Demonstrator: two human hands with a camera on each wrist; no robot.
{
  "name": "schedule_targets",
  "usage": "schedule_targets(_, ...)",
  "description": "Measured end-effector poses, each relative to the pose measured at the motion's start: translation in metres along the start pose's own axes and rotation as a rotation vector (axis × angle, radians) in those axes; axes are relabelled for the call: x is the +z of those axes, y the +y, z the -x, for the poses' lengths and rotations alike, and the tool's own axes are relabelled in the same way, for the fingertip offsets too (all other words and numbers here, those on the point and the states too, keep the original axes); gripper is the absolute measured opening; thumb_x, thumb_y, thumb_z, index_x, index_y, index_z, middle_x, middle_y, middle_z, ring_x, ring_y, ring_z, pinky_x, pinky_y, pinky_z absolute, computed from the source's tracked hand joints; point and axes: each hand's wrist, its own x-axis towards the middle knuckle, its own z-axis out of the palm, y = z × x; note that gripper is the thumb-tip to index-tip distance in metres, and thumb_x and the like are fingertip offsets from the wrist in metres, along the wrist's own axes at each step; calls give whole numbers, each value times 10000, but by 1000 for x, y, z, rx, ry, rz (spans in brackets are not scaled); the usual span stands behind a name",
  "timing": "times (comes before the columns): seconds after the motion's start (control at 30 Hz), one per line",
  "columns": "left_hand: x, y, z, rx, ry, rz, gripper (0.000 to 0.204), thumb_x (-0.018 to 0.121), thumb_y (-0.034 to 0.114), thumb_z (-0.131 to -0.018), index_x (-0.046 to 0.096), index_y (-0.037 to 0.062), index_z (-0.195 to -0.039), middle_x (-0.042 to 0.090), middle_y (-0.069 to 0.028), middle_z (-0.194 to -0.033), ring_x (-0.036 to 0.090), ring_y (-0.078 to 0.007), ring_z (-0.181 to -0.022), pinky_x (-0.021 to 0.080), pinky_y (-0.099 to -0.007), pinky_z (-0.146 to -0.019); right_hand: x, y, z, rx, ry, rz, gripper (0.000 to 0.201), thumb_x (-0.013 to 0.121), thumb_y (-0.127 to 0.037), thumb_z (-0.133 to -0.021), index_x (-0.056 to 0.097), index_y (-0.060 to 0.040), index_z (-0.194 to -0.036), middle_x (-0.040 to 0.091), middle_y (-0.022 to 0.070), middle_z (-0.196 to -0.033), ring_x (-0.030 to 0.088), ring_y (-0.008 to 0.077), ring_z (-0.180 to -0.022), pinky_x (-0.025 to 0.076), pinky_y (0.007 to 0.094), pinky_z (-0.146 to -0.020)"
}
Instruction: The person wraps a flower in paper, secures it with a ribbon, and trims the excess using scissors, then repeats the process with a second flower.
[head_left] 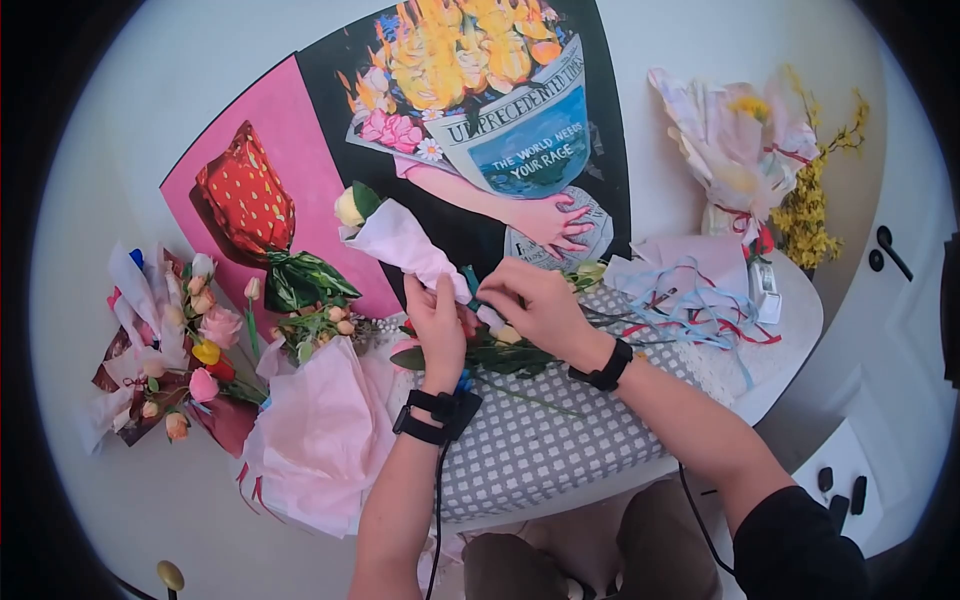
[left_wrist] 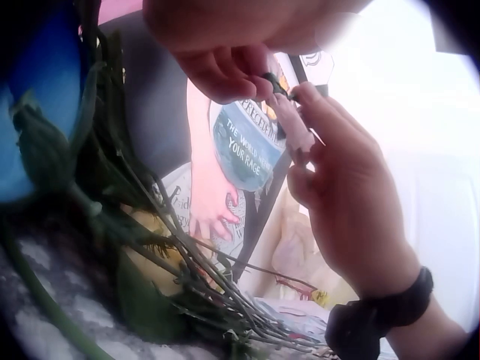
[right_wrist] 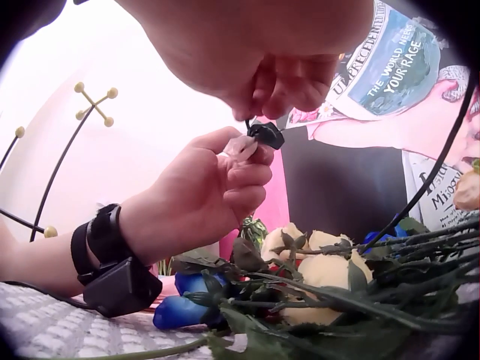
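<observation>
A cream rose [head_left: 350,207] with a green leaf shows at the top of a pale pink paper wrap [head_left: 405,243]. My left hand [head_left: 437,325] grips the lower end of this wrap. Close beside it, my right hand [head_left: 540,305] pinches a dark green strip [head_left: 471,281] at the gathered paper. In the right wrist view the dark strip [right_wrist: 267,136] lies between both hands' fingertips, just by the paper's pale end [right_wrist: 240,148]. A pale piece [left_wrist: 294,129] also shows against the right fingers in the left wrist view. Curled fingers hide part of the strip.
Loose flowers and stems [head_left: 500,355] lie below the hands on a grey-white patterned cloth [head_left: 560,430]. Pink paper [head_left: 325,430] and bouquets [head_left: 190,340] are at left. Blue and red ribbons [head_left: 700,310] lie at right, before a wrapped bouquet [head_left: 740,160]. Painted panels [head_left: 460,170] stand behind.
</observation>
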Motion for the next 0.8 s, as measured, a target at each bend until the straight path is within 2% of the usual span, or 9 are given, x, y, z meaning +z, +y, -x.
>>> schedule_targets(0.1,-4,-5,-4,-75,133,-64,278,523,149,-1066,411,38,-1295,512,6,-691,430,-60,-410,333,-237,-350,3,-1,2,254,205,-280,114,666,-102,-972,630,-37,-1058,639,85,-825,604,161,-596,457,296,-551)
schedule_targets(0.17,-7,-5,-6,-96,101,0,176,529,156,-1060,437,72,-1184,488,16,-685,384,-55,-410,282,-237,-350,0,2,-1,340,450,-527,89,597,-104,-1034,582,-27,-1076,665,81,-820,575,94,-577,423,258,-513)
schedule_targets(0.23,-1,-2,-3,-92,94,63,89,527,167,-1049,460,114,-1023,431,39,-670,297,-37,-418,189,-241,-364,0,4,-2,383,480,-568,90,568,-115,-1053,546,-43,-1102,659,75,-820,548,78,-577,412,237,-510)
schedule_targets(0.33,6,7,0,-121,86,80,90,531,172,-1040,466,118,-1008,430,38,-671,307,-44,-415,202,-243,-362,-3,7,-2,459,453,-638,129,511,-173,-1091,492,-58,-1147,661,79,-890,512,64,-553,397,213,-496)
schedule_targets(0.43,-11,-9,-6,-96,60,135,95,527,129,-1045,472,79,-1104,482,8,-688,338,-46,-419,237,-241,-365,-5,6,-5,593,404,-703,187,485,-191,-1099,478,-52,-1225,664,82,-984,575,86,-680,398,206,-491)
schedule_targets(0.53,-9,-5,-7,-56,82,92,110,532,210,-1034,486,111,-1022,486,15,-660,411,-80,-402,250,-237,-356,4,22,-4,566,555,-505,213,513,-167,-1074,517,-26,-1234,677,90,-1002,624,135,-816,469,257,-557)
schedule_targets(0.6,-3,6,-3,-59,107,65,119,532,217,-1032,487,107,-1022,511,4,-663,460,-95,-412,278,-236,-356,4,33,1,296,398,67,190,548,-129,-1035,614,-12,-1169,683,96,-1012,622,153,-984,515,306,-685)
schedule_targets(0.73,-3,6,-1,-82,104,52,123,516,154,-1034,499,60,-1111,580,-31,-732,468,-99,-424,354,-227,-370,5,23,3,295,151,-160,163,596,-117,-995,692,10,-1026,702,82,-951,635,141,-899,512,329,-765)
schedule_targets(0.8,-3,3,-1,-74,103,60,136,518,151,-1033,503,55,-1128,579,-26,-731,469,-94,-428,357,-227,-374,8,8,0,432,-8,-450,187,639,-144,-981,718,26,-987,714,69,-862,631,131,-805,512,314,-772)
